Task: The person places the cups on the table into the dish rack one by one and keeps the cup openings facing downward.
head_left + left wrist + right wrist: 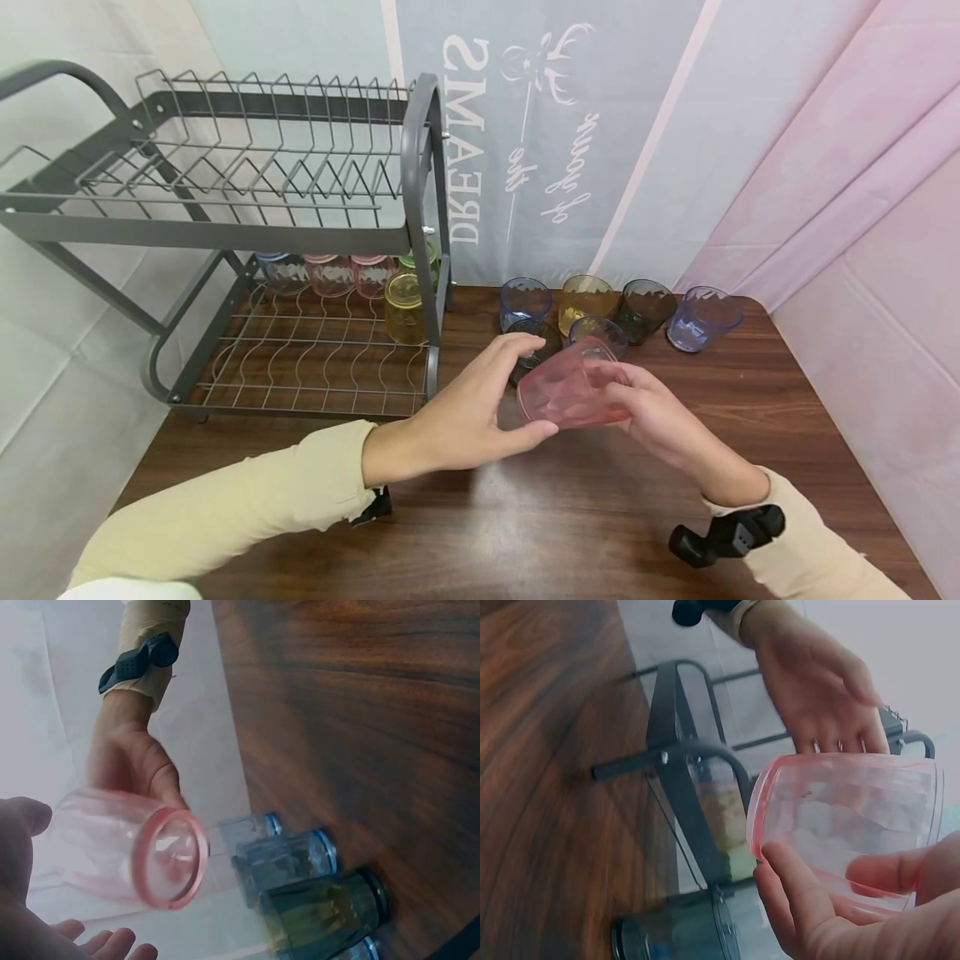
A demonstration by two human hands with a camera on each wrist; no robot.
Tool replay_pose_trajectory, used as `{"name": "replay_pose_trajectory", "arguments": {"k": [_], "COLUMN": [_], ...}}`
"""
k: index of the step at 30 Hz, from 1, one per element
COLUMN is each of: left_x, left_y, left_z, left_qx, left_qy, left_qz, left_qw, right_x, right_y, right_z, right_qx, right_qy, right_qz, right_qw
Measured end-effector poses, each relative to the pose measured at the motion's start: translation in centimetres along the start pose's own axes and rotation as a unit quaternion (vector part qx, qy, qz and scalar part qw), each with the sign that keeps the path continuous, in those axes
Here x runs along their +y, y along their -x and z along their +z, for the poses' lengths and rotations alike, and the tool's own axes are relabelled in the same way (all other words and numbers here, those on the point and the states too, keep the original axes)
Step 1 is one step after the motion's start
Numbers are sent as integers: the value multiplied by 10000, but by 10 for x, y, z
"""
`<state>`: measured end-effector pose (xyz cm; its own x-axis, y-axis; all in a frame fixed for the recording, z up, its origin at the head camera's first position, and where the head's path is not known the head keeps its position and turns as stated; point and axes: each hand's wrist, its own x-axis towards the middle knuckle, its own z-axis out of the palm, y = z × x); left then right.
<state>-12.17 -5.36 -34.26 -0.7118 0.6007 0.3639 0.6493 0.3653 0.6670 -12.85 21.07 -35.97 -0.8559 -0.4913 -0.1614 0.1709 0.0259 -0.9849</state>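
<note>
A clear pink cup (558, 387) is held tilted on its side above the table, between the two hands. My right hand (663, 412) grips it, with thumb and fingers curled on its wall, as the right wrist view of the pink cup (840, 799) also shows. My left hand (461, 408) is at the cup's other end, thumb and fingers spread around it. In the left wrist view a gap shows between the left hand (19, 877) and the pink cup (97, 840). Just behind are a dark grey glass (536, 337) and a blue glass (600, 333).
A two-tier metal dish rack (300, 237) stands on the left. Its lower shelf holds several coloured glasses, among them an amber glass (405, 312). Along the back of the wooden table (585, 517) are an amber glass (585, 304), a dark glass (645, 312) and blue ones.
</note>
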Motion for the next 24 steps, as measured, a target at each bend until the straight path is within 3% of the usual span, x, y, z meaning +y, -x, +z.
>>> {"name": "replay_pose_trajectory", "arguments": {"k": [16,24], "left_x": [-9,-12], "left_y": [3,5], "left_z": [25,31], "left_qx": [46,218], "left_qy": [-248,-335], "left_qz": [174,193], "left_qw": [9995,9990], "right_x": [7,11], "right_y": [-4,-6], "right_z": [22,25], "right_qx": [-311,-739], "right_qy": [-1190,-1632], "right_qz": [59,-279], "right_qw": [9924,9834]}}
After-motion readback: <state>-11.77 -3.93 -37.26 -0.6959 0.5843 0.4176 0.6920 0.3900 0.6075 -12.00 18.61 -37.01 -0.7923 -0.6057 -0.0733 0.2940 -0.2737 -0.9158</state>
